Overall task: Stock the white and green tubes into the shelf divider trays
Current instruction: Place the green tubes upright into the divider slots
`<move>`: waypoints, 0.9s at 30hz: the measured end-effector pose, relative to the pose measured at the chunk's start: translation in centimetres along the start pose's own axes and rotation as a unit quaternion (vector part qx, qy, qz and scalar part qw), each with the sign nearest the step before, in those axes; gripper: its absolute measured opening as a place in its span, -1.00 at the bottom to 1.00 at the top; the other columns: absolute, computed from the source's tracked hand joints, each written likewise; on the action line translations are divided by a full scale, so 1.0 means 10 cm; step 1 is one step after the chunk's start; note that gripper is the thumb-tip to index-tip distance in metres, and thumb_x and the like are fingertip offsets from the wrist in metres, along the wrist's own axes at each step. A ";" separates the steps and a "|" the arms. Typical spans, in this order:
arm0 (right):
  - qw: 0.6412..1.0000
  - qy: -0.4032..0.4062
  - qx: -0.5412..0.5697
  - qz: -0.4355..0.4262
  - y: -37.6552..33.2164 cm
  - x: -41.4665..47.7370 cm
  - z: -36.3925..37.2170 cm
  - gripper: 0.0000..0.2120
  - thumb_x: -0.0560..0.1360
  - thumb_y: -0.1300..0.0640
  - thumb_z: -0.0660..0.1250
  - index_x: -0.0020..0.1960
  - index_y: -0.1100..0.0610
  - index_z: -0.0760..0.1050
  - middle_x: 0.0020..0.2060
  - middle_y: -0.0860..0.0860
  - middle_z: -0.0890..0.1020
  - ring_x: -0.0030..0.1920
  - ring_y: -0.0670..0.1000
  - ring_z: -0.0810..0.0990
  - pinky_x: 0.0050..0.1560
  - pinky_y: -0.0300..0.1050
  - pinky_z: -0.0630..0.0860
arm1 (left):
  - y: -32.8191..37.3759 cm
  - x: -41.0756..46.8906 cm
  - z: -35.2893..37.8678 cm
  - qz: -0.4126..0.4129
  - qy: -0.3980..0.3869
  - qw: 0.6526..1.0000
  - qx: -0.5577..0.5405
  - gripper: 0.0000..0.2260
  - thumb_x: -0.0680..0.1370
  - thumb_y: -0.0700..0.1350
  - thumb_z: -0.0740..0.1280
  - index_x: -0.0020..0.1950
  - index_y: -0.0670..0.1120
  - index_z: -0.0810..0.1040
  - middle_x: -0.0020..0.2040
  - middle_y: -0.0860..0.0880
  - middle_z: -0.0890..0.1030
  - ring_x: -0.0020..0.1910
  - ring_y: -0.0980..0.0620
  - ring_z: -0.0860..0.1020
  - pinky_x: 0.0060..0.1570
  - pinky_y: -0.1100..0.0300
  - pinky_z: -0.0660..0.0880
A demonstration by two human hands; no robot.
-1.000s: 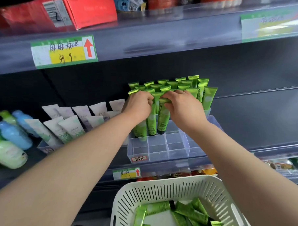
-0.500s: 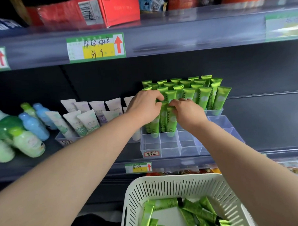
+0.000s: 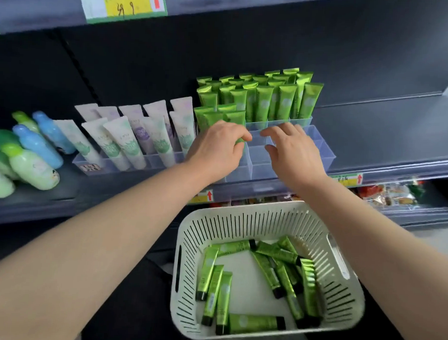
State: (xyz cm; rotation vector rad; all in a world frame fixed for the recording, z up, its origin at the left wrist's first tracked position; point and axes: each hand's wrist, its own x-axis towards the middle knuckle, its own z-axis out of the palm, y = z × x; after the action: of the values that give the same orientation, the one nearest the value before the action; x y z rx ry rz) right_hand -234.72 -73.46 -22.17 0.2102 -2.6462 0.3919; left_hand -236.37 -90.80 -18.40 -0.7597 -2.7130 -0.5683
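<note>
Several green tubes [image 3: 285, 100] stand upright in the back rows of a clear divider tray [image 3: 319, 148] on the middle shelf. My left hand [image 3: 216, 146] curls over the front-left green tubes, with one tube's top pinched between thumb and fingers. My right hand [image 3: 293, 149] hovers over bare front compartments, fingers spread and holding nothing. White tubes [image 3: 126, 140] lean in a second clear tray [image 3: 154, 161] to the left. More loose green tubes [image 3: 265, 264] lie in the white slotted basket [image 3: 241, 209] below my arms.
Green and blue bottles [image 3: 30, 161] lie on the shelf at far left. A price label [image 3: 122, 3] hangs on the shelf edge above. Packaged goods [image 3: 386, 195] fill the lower shelf at right. The shelf right of the green tray is bare.
The view has tilted down toward the basket. My right hand has let go of its green tube and drawn back, fingers spread. My left hand stays on the front-left tubes.
</note>
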 end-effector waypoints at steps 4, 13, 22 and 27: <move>1.000 -0.029 0.000 0.008 0.11 -0.63 0.15 -0.72 0.51 0.20 0.28 0.21 0.09 0.51 0.07 0.10 0.57 0.08 0.21 0.49 -0.08 0.11 0.49 | 0.05 -0.38 0.40 -0.008 -0.053 0.998 -0.016 -0.78 0.57 -0.18 0.26 0.14 0.00 0.62 0.13 0.05 0.64 0.17 -0.01 0.50 0.11 0.00 0.47; 0.949 -0.297 -0.023 0.101 0.47 -1.54 0.85 -0.68 0.51 0.23 0.23 0.17 -0.05 0.53 0.15 -0.03 0.55 0.17 0.06 0.47 0.06 -0.04 0.49 | -0.06 -1.18 1.43 -0.142 -0.271 0.952 -0.023 -0.77 0.56 -0.13 0.29 0.17 0.06 0.60 0.15 -0.01 0.63 0.12 -0.05 0.57 0.12 0.09 0.50; 0.878 -0.456 -0.010 0.148 0.54 -1.60 1.53 -0.46 0.47 0.42 0.11 0.37 0.04 0.37 0.26 0.08 0.50 0.15 0.13 0.53 0.14 0.03 0.51 | -0.37 -1.50 1.98 -0.220 -0.345 0.911 -0.040 -0.77 0.61 -0.16 0.24 0.24 -0.03 0.56 0.22 -0.02 0.58 0.06 -0.03 0.59 0.11 0.01 0.53; 0.864 -0.488 -0.023 0.122 0.57 -1.62 1.89 -0.39 0.47 0.42 0.09 0.47 0.05 0.23 0.41 0.10 0.36 0.33 0.17 0.41 0.27 0.06 0.42 | -0.52 -1.56 2.11 -0.270 -0.337 0.900 -0.054 -0.75 0.61 -0.24 0.22 0.25 -0.08 0.55 0.25 -0.04 0.55 0.16 -0.02 0.54 0.18 0.07 0.48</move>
State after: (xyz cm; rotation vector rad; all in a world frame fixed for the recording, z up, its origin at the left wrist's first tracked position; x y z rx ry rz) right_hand -229.39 -72.59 -47.14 0.0510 -3.7079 0.3543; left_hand -229.40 -92.52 -44.17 -0.2142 -3.6054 -0.6661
